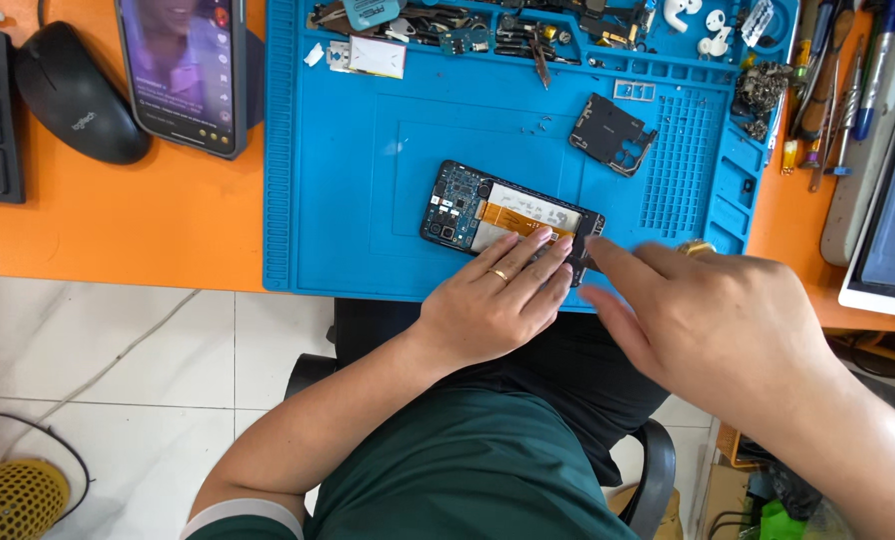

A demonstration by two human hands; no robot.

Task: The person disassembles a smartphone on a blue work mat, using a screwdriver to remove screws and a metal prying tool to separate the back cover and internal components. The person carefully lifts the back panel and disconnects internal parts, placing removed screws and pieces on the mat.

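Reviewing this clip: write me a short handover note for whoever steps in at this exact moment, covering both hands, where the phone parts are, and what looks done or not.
Left hand: flat, fingers resting on the lower edge of the opened phone, steadying it; holds nothing.
Right hand: fingertips at the phone's right end, on a small dark part there; whether it grips the part cannot be told.
Things: the phone lies back-off on the blue repair mat, board and orange flex cable exposed. A removed black cover plate lies on the mat beyond it.
Done: back and plate are off.
Left: the phone is still open, the plate not refitted.
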